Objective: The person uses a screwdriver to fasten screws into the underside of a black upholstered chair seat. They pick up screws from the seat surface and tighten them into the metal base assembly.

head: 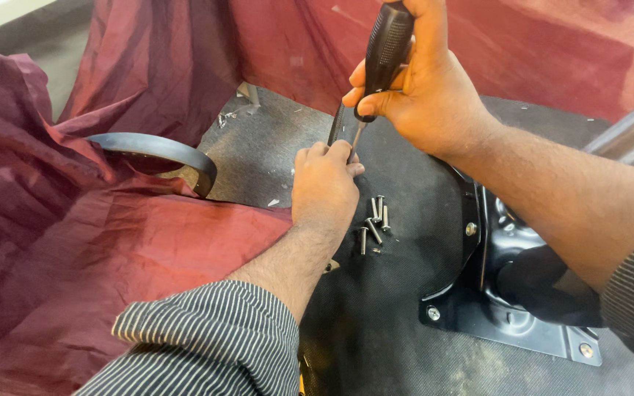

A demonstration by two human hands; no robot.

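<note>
My right hand (423, 95) grips the black handle of a screwdriver (384, 51), held nearly upright with its thin shaft pointing down. My left hand (324, 187) rests on the black fabric underside of a chair seat (376, 315), fingertips pinched at the screwdriver's tip; whatever sits under them is hidden. Several loose silver screws (374, 224) lie on the fabric just right of my left wrist. A black metal mounting plate (508, 323) is bolted to the seat at the right, below my right forearm.
Dark red cloth (75, 235) is bunched over the left side and back. A curved black armrest (159, 154) pokes out of it at the left. A grey metal tube (629, 136) crosses the right edge. Small white scraps lie on the fabric farther back.
</note>
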